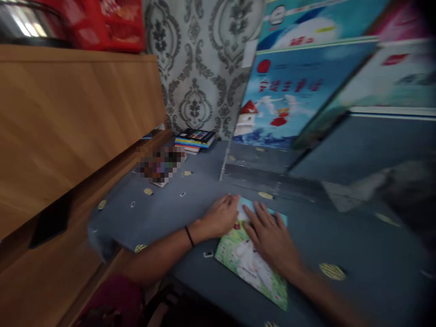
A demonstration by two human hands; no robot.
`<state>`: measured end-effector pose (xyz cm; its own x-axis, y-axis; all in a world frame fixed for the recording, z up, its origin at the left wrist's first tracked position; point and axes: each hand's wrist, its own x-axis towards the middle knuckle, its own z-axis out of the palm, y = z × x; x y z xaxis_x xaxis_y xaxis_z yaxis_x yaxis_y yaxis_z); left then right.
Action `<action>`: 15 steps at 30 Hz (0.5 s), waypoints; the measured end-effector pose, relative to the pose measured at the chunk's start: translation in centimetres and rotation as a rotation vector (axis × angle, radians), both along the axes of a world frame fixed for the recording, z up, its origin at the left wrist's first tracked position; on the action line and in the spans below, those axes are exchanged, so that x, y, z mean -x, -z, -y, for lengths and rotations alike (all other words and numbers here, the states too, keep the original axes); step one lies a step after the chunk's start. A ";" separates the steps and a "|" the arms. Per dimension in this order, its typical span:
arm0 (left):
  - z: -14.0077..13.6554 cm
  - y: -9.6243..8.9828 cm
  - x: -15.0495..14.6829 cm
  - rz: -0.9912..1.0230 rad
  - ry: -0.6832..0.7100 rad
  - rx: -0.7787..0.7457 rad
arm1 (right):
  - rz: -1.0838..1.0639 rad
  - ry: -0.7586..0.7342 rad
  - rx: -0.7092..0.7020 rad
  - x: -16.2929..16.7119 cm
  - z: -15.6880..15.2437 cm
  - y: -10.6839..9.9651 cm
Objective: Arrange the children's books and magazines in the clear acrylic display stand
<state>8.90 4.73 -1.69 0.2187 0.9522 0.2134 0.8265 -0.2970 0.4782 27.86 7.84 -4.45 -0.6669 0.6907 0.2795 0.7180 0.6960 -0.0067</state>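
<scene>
A thin picture book (243,256) with a green and light-blue cover lies at a slant on the grey tablecloth (163,213). My left hand (222,215), with a dark band at its wrist, is closed at the book's upper left edge, fingers bent and thumb side against the cover. Across the upper right part of the cover rests my right hand (270,234), flat with its fingers spread. Part of the cover picture, a white shape on green, is hidden under the right hand.
Several books (195,138) are stacked by the wallpapered wall. A pixelated book (163,165) lies nearer. Picture books (279,104) stand upright in clear pockets behind the table. On the left are a wooden cabinet (78,122) and a flat black object (51,222).
</scene>
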 end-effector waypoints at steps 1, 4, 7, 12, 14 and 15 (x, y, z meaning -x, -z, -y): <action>0.1 0.0 0.1 0.016 0.008 -0.002 | -0.010 0.015 0.024 -0.3 0.6 -0.2; 0.1 0.1 0.3 0.132 0.021 -0.008 | -0.045 0.078 0.107 -1.0 1.9 -0.8; -0.2 0.6 0.5 0.359 0.004 0.007 | -0.060 0.136 0.194 -1.1 2.5 -1.7; -0.5 1.2 0.0 0.851 -0.043 0.204 | -0.106 0.168 0.285 -0.8 2.9 -2.9; -0.6 0.9 -0.3 1.003 -0.113 0.251 | -0.124 0.173 0.300 -0.8 2.9 -3.3; -0.6 0.6 -0.5 1.070 -0.165 0.267 | -0.132 0.176 0.305 -0.8 3.0 -3.4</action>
<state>9.35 5.34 -2.32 -0.0888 0.9960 0.0008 -0.0300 -0.0035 0.9995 28.65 4.84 -1.03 -0.5028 0.8562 0.1190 0.8054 0.5140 -0.2952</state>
